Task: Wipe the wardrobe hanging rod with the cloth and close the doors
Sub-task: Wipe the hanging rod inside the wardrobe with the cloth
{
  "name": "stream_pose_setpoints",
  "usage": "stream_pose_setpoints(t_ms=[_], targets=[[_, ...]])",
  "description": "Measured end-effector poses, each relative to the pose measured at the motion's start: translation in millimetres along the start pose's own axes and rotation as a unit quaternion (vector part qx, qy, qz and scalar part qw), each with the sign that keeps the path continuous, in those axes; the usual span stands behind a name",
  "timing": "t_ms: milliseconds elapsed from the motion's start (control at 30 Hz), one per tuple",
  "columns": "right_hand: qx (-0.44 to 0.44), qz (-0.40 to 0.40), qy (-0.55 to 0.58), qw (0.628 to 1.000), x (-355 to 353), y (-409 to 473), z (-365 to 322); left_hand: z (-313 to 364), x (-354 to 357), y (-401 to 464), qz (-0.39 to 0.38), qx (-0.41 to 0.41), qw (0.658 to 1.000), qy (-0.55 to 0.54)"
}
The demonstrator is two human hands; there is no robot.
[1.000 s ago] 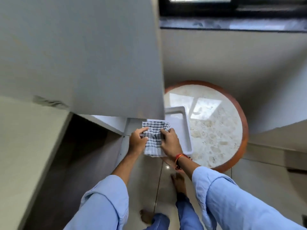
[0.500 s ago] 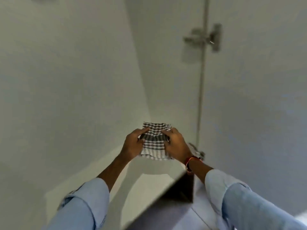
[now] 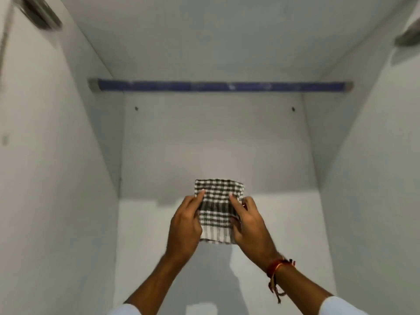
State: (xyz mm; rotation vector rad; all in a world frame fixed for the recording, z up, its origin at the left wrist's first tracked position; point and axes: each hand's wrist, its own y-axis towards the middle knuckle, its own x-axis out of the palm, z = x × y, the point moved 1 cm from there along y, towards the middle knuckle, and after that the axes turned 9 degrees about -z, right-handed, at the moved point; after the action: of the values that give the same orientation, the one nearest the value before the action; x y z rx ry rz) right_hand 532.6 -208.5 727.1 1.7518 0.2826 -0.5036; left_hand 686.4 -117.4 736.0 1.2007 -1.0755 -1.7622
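A folded black-and-white checked cloth is held flat between both hands in front of the open wardrobe. My left hand grips its left edge and my right hand grips its right edge, thumbs on top. The hanging rod, wrapped in blue-purple film, runs across the wardrobe near the top, well above the cloth and apart from it. The doors stand open; only their inner faces and hinges show at the left and right edges.
The wardrobe interior is bare white: back panel, left side wall, right side wall and a floor shelf under my hands. Metal hinges sit at the top left and top right.
My view has swung up from the floor and round table, past a door with its hinge, to the wardrobe interior. Both hands have kept hold of the cloth.
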Motion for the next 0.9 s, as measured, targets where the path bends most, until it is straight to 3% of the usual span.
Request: stream_pose_setpoints(t_ms=[200,300,467,667,800,900], targets=[[-0.166,0.132,-0.067,0.975,-50.0,118.3,-74.1,31.2,-101.1,98.5,0.181,0.090,0.973,0.112],[-0.191,0.196,-0.132,0.953,-71.4,162.1,-101.2,48.9,-137.1,134.5,0.224,0.106,0.958,0.144],[-0.154,0.197,-0.229,0.941,-91.8,221.8,-129.7,68.8,-174.3,185.4,0.205,0.093,0.952,0.207],[-0.124,0.140,-0.346,0.919,-79.7,260.1,-153.2,56.8,-198.8,221.3,0.190,0.013,0.949,0.250],[-0.077,0.175,-0.370,0.909,-69.4,268.4,-175.1,48.7,-206.6,227.6,0.172,-0.042,0.947,0.269],[-0.145,0.122,-0.353,0.916,-53.9,278.8,-185.1,49.6,-210.0,220.7,0.172,-0.010,0.898,0.406]])
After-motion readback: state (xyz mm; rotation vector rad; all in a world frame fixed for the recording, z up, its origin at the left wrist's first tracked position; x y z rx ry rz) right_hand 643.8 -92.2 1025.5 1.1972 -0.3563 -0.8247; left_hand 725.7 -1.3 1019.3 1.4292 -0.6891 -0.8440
